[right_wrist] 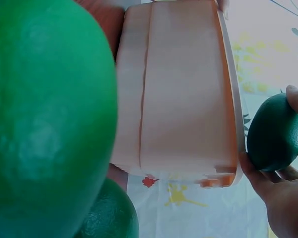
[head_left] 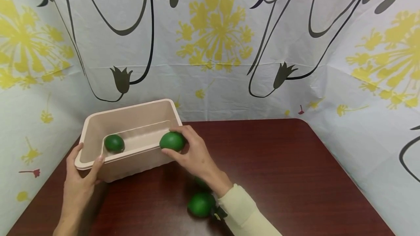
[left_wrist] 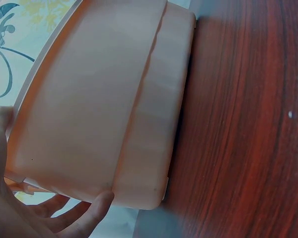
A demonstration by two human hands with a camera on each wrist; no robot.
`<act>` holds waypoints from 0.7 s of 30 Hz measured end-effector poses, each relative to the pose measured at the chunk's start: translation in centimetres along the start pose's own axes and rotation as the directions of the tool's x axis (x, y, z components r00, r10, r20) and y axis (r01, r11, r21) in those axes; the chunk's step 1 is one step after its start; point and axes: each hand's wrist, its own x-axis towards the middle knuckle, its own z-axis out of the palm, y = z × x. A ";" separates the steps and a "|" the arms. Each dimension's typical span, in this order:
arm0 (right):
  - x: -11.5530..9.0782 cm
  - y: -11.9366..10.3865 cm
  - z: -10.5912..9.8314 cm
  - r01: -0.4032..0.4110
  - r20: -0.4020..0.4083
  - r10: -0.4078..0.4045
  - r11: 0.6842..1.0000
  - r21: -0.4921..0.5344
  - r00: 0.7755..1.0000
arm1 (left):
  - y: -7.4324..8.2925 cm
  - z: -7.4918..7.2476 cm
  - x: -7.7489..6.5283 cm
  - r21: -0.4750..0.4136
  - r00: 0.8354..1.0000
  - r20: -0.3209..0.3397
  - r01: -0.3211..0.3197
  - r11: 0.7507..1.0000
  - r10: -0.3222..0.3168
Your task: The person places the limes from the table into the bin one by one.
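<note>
A beige plastic bin (head_left: 139, 164) stands at the left of the table. My left hand (head_left: 78, 187) grips its near left corner, thumb over the front rim, and the left wrist view shows the fingers (left_wrist: 92, 213) against the bin's end. Between thumb and fingers my right hand (head_left: 197, 156) holds a green lime (head_left: 172, 141) at the right end of the front rim. One lime (head_left: 114, 143) lies inside, toward the left end. Beneath my right forearm is another lime (head_left: 201, 204) on the table, with one more (head_left: 200, 182) mostly hidden behind the wrist.
The dark red-brown table (head_left: 279, 170) extends to the right of the bin. A patterned white sheet (head_left: 216, 94) hangs behind the table and along both sides. In the right wrist view, a lime (right_wrist: 44, 119) close to the camera covers the left side.
</note>
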 end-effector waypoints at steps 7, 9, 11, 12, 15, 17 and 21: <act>0.3 0.0 0.0 0.013 -0.025 -0.013 1.000 -0.002 1.000 | 0.1 0.1 0.0 0.000 1.000 0.003 0.005 1.000 -0.005; 0.4 0.0 0.0 0.016 -0.032 -0.016 1.000 -0.004 0.999 | 0.1 0.1 0.0 -0.003 1.000 0.007 0.006 1.000 -0.006; 0.4 -0.1 0.0 0.019 -0.033 -0.019 1.000 -0.003 0.999 | 0.1 0.1 0.0 -0.006 1.000 0.009 0.006 1.000 -0.006; 0.4 -0.1 0.0 0.022 -0.033 -0.022 1.000 -0.002 0.999 | 0.1 0.1 0.0 -0.008 1.000 0.010 0.004 1.000 -0.004; 0.5 0.0 0.1 0.029 -0.030 -0.029 1.000 0.003 0.999 | 0.2 0.1 0.0 -0.004 1.000 0.006 0.004 1.000 -0.004; 0.6 0.0 0.2 0.030 -0.028 -0.030 1.000 0.003 0.999 | 0.2 0.1 -0.1 0.004 1.000 0.004 0.009 1.000 -0.009; 0.8 0.0 0.5 0.036 -0.026 -0.036 0.999 0.010 0.999 | 0.2 0.1 -0.1 0.013 1.000 0.008 0.011 1.000 -0.011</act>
